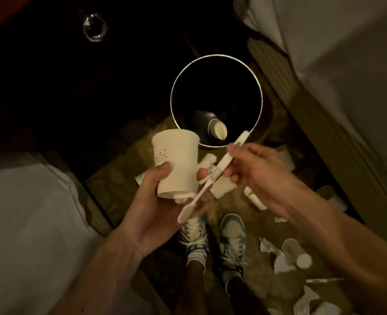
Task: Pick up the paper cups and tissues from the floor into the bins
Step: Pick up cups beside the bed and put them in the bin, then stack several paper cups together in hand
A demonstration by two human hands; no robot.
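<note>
The bin stands on the floor ahead of your shoes, between the left bed and the right bed, with one item lying inside. Your left hand holds a paper cup before its near rim. Your right hand, beside it, pinches a stick over that rim. Cups and tissues lie right of your shoes.

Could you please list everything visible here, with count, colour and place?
paper cup: one, cream, held mid-view
plastic sticks: two, white, perhaps toothbrushes, both held
bin: one, dark, shiny rim, on carpet
item in bin: one, pale-ended, at bottom
floor cups: at least three, cream, carpet right
tissues: several, white, scattered lower right
bedding: two stretches, white, left and right edges
ring handle: one, metal, upper left
shoes: two, blue-white, bottom centre
left grip: holds paper cup, one stick against its fingers
right grip: pinches the other stick
</note>
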